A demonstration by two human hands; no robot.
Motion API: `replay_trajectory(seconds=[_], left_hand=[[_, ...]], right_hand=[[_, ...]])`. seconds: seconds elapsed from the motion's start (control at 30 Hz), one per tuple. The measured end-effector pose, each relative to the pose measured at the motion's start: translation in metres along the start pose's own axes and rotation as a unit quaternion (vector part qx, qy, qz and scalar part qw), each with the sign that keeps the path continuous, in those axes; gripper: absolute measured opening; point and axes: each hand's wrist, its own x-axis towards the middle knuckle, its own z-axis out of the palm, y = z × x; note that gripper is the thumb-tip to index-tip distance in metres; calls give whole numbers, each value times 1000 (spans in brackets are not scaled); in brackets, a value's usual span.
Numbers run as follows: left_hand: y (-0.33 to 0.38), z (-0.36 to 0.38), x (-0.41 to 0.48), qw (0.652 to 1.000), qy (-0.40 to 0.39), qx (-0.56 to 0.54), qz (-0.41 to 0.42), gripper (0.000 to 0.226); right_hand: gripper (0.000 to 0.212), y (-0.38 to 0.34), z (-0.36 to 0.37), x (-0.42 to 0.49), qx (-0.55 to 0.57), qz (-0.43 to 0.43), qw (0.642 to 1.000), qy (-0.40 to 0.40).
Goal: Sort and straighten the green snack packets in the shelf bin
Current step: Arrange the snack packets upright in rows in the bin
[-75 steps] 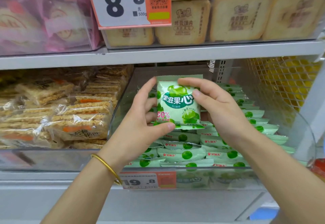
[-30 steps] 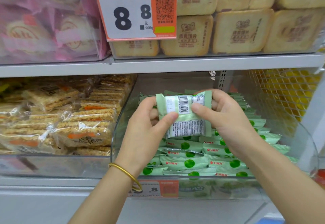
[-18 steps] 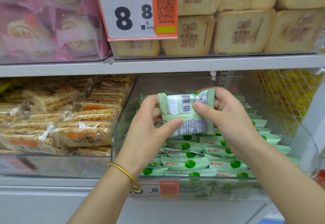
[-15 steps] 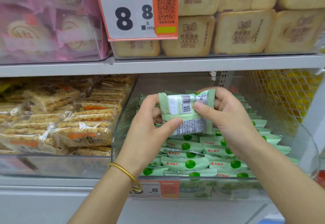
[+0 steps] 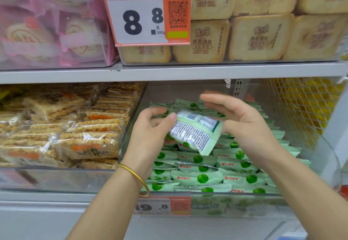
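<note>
Midway through the job, judging from the bin. Left hand [image 5: 150, 132], gold bangle [image 5: 135, 175] at the wrist, clamped on the upper left corner of one green snack packet [image 5: 195, 134], thumb on top and fingers curled behind. Right hand [image 5: 243, 124] apart from the left, fingers stretched out and lifted above the packet, blurred, only the thumb side touching the packet's right edge, so no real grip there. Packet held in the air over the middle of the clear shelf bin [image 5: 320, 145], back side up with barcode and small print showing, tilted with its lower corner dipping toward the stock below. Beneath it, rows of green packets [image 5: 199, 178] already standing on edge, overlapped front to back, green dots and red logos mostly facing forward: done, or close to it. Front left corner looser, with a few packets slumped flat behind the bin's price tag [image 5: 162, 205]. Back rows partly hidden by the hands, so no verdict there. Left to do, probably: turning the held packet face-forward, slotting it into a row, then squaring up the slumped ones. Next door, crispy rice cake packs [image 5: 90, 138] in a separate bin, outside the task.
</note>
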Motion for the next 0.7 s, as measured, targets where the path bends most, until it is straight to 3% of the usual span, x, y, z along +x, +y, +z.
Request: replay_trajectory(seconds=[0.07, 0.13, 0.23, 0.33, 0.43, 0.57, 0.7], left_hand=[[-3, 3, 6, 999, 6, -31, -27, 24], [-3, 7, 10, 997, 7, -61, -50, 19], [1, 12, 14, 993, 20, -105, -58, 19], [-2, 12, 17, 995, 57, 76, 35, 21], [-6, 8, 16, 958, 34, 259, 114, 23], [-13, 3, 16, 913, -19, 390, 114, 33], [-14, 1, 15, 894, -26, 432, 121, 37]], right_hand=[[81, -1, -3, -1, -50, -18, 997, -58], [73, -1, -3, -1, -130, -36, 987, -86], [39, 2, 0, 1, -200, -64, 978, -17], [22, 7, 0, 5, -245, -60, 965, 71], [26, 10, 2, 8, -323, -43, 941, 95], [33, 13, 6, 8, -389, -36, 919, 50], [39, 10, 7, 11, -495, -22, 869, -1]])
